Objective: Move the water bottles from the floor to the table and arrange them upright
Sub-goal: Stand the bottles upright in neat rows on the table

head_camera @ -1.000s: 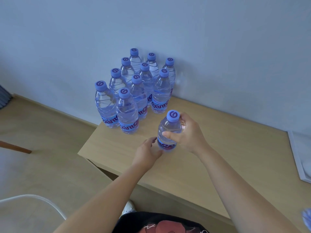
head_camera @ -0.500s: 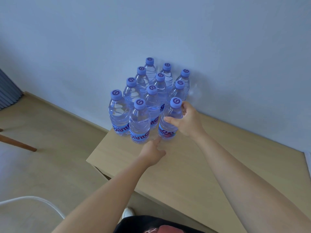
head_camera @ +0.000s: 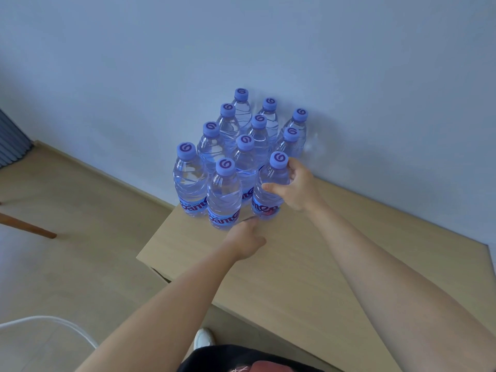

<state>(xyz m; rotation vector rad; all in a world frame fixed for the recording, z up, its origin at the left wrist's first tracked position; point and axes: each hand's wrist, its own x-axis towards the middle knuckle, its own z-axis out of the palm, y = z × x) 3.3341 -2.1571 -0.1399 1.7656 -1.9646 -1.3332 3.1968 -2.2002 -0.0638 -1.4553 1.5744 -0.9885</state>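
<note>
Several clear water bottles with purple caps [head_camera: 243,146] stand upright in a tight group at the far left corner of the light wooden table [head_camera: 308,269], against the wall. My right hand [head_camera: 295,186] grips the front right bottle [head_camera: 269,191] around its upper body; this bottle stands upright on the table, beside the front middle bottle [head_camera: 224,197]. My left hand [head_camera: 245,238] rests on the table just in front of these two bottles, its fingertips reaching toward the held bottle's base.
The pale blue wall [head_camera: 268,49] runs right behind the bottles. The table's left edge drops to a wooden floor [head_camera: 67,264]. A brown chair leg [head_camera: 26,226] and a white curved rail [head_camera: 53,323] sit at the left. A white shoe [head_camera: 204,338] shows below the table edge.
My right hand has slid the held bottle away from me across the table into the front row of the group. My left hand followed along the tabletop behind it.
</note>
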